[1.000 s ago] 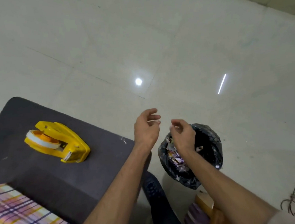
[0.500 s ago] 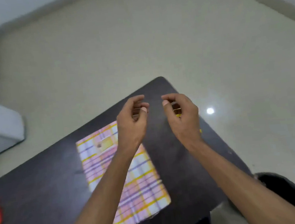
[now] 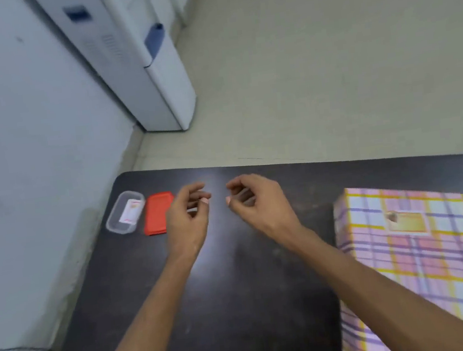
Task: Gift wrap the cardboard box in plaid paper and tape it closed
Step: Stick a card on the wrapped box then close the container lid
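Dark matte desk: the view has swung away from the bin, back to the wrapping.
The left hand and right hand hover apart at 12 o'clock, fingers curled; whether they pinch tape I cannot tell. The cardboard box, in glossy plaid paper, lies at 4 o'clock and looks nearly finished.

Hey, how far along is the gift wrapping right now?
Done: the box on the table looks covered in plaid paper. In hand: left hand and right hand hover with curled fingers; whether they pinch tape is unclear. Left: possibly final taping; seams are too blurred to judge.
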